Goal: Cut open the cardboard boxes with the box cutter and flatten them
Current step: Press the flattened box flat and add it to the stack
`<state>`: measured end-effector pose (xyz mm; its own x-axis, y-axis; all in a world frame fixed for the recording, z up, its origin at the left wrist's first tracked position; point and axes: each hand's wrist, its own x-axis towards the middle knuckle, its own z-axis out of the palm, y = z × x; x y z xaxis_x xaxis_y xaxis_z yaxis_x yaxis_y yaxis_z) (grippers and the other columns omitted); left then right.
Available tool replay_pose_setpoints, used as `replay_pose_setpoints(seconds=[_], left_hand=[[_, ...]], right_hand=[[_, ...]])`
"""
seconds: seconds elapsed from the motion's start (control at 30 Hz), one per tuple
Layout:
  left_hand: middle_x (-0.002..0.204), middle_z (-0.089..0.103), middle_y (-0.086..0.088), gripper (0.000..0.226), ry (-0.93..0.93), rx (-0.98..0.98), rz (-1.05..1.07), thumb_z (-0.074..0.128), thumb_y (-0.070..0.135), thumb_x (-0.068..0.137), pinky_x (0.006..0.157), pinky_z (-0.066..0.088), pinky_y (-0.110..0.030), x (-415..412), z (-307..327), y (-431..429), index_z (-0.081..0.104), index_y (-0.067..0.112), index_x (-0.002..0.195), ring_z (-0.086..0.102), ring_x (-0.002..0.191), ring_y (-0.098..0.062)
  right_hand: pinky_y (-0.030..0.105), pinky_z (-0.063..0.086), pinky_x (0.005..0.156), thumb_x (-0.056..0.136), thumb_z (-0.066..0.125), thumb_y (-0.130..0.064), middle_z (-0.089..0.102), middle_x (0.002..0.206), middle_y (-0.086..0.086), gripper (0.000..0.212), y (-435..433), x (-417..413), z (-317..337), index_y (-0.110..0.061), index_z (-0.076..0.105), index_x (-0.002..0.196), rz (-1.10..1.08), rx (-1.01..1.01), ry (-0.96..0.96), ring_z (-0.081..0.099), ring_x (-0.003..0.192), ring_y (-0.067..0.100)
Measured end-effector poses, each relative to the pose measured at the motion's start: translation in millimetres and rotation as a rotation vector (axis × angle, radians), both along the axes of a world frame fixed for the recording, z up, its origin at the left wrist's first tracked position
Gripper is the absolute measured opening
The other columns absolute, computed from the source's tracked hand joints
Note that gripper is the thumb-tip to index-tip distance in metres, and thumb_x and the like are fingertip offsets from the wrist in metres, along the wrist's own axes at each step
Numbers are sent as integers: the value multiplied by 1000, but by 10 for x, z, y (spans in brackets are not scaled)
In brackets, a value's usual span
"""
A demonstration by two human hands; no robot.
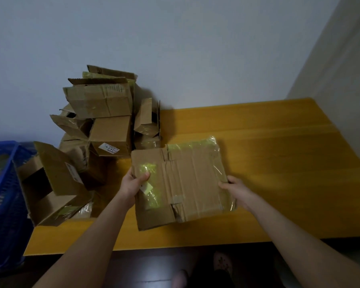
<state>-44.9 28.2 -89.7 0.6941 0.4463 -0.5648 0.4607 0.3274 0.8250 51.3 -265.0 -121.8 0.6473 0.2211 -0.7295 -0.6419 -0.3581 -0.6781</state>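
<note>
A flattened cardboard box (pixel 183 183) with yellow-green tape lies flat just over the yellow table (pixel 279 163), near its front edge. My left hand (pixel 133 183) grips its left edge, thumb on top of the tape patch. My right hand (pixel 235 190) grips its right edge, thumb on top. A heap of unflattened cardboard boxes (pixel 104 121) stands at the table's back left against the wall. One open box (pixel 54 183) lies on its side at the front left. No box cutter is in view.
A blue plastic crate (pixel 2 204) stands to the left of the table. A grey wall runs behind the table and a white wall closes the right side. Dark floor and my feet (pixel 220 265) show below the front edge.
</note>
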Motion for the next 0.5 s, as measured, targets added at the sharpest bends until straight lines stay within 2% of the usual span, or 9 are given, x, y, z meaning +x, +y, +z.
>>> replay_pose_setpoints(seconds=[0.07, 0.13, 0.2, 0.27, 0.4, 0.5], left_hand=[[108, 63, -10, 42, -2, 32, 19, 64, 3, 88, 69, 52, -38, -39, -65, 33, 51, 17, 126, 64, 90, -26], [105, 63, -8, 41, 19, 61, 53, 64, 3, 88, 68, 52, -37, -77, -144, 77, 51, 17, 125, 63, 88, -24], [110, 63, -10, 44, 55, 88, 61, 65, 4, 88, 72, 52, -39, -89, -253, 152, 51, 16, 127, 62, 93, -27], [117, 61, -13, 48, 86, 100, 61, 66, 5, 87, 79, 51, -44, -72, -361, 202, 50, 15, 131, 61, 100, -31], [117, 62, -15, 44, 126, 117, 55, 68, 5, 86, 83, 51, -45, 85, -504, 162, 53, 12, 126, 61, 103, -33], [118, 63, -14, 47, 165, 170, 43, 71, 7, 84, 87, 51, -46, 264, -628, 117, 53, 11, 127, 61, 104, -33]], right_hand=[[43, 50, 94, 100, 47, -15, 64, 114, 10, 27, 125, 8, -148, -9, 59, 123, 4, -112, -118, 61, 102, 26], [36, 50, 89, 99, 42, -7, 63, 116, 12, 29, 222, 28, -271, -8, 63, 119, 36, -274, -277, 59, 100, 26], [34, 48, 81, 95, 43, -4, 51, 128, 11, 38, 273, 70, -297, -21, 57, 126, 184, -541, -429, 58, 100, 29], [35, 48, 72, 94, 50, -10, 37, 130, 8, 45, 278, 117, -300, -29, 43, 134, 342, -807, -479, 58, 97, 28], [34, 48, 67, 95, 51, -18, 36, 131, 10, 44, 265, 286, -436, -21, 35, 136, 498, -940, -444, 59, 100, 27], [34, 46, 69, 98, 47, -21, 42, 135, 11, 41, 222, 431, -547, -18, 34, 137, 508, -974, -446, 59, 104, 29]])
